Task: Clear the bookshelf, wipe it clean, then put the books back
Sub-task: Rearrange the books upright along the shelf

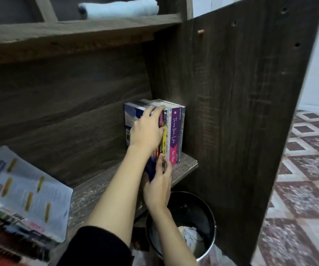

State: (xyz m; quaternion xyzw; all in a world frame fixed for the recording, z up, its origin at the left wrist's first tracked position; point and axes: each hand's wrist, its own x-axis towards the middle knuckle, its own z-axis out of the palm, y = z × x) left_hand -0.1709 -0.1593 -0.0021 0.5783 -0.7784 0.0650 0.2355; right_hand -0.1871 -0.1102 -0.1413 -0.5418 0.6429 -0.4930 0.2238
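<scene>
A row of upright books (174, 131) stands at the right end of the dark wooden shelf board (187, 164), against the side panel. My left hand (147, 129) lies over the spines of the left books in the row, fingers hooked over their tops. My right hand (157, 185) grips the bottom of the same books at the shelf's front edge. A yellow spine and a purple spine show just right of my hands. A folded light-blue cloth (120, 8) lies on the shelf above.
A pile of books (16, 217) lies flat at the lower left, a pale cover on top. A black bin (183, 223) with crumpled paper stands under the shelf. The tall side panel (241, 112) closes the right; patterned floor tiles (298, 179) lie beyond it.
</scene>
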